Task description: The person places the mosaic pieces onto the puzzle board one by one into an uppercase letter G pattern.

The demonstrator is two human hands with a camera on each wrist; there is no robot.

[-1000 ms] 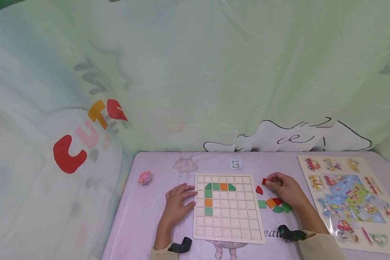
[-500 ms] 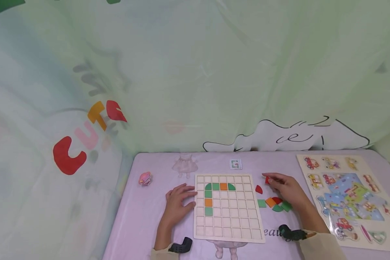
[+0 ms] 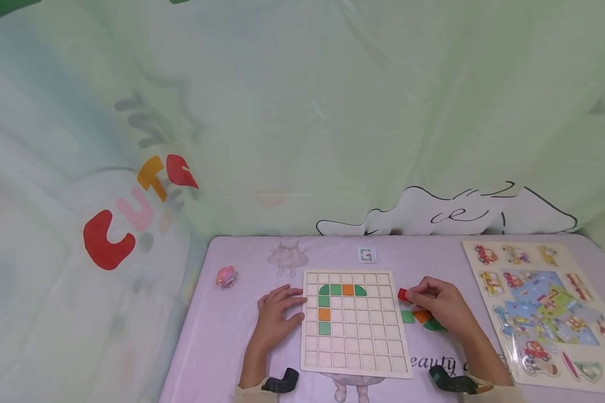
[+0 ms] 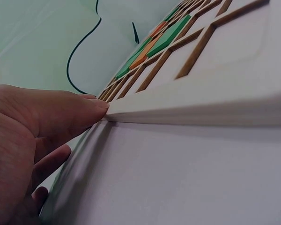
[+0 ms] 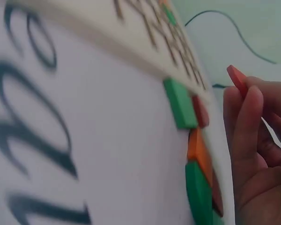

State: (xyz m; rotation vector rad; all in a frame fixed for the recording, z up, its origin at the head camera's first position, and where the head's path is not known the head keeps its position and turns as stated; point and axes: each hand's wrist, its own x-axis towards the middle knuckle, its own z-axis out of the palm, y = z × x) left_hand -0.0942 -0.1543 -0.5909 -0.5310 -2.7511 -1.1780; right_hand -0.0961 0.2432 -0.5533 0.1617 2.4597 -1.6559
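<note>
My right hand point(image 3: 441, 302) pinches a small red tile point(image 5: 237, 79) between thumb and fingers, just off the right edge of the pale grid board point(image 3: 355, 352). The tile is raised above the table in the right wrist view. Beneath and beside this hand lie loose pieces: a green square point(image 3: 408, 317), an orange square point(image 3: 422, 317) and a green rounded piece point(image 3: 434, 325). Some red pieces there are partly hidden. My left hand point(image 3: 277, 313) touches the board's left edge with its fingers extended. Green and orange tiles point(image 3: 324, 314) form a corner shape in the grid.
A small pattern card point(image 3: 367, 255) lies behind the board. At the far left sits a pink figurine point(image 3: 226, 276). A large picture puzzle board point(image 3: 549, 302) with vehicles covers the right side of the table. Curtain-like fabric point(image 3: 292, 140) rises behind the table.
My right hand has come nearer, bringing the red tile down and left towards the board's right edge. It now covers more of the loose pieces. My left hand stays where it was.
</note>
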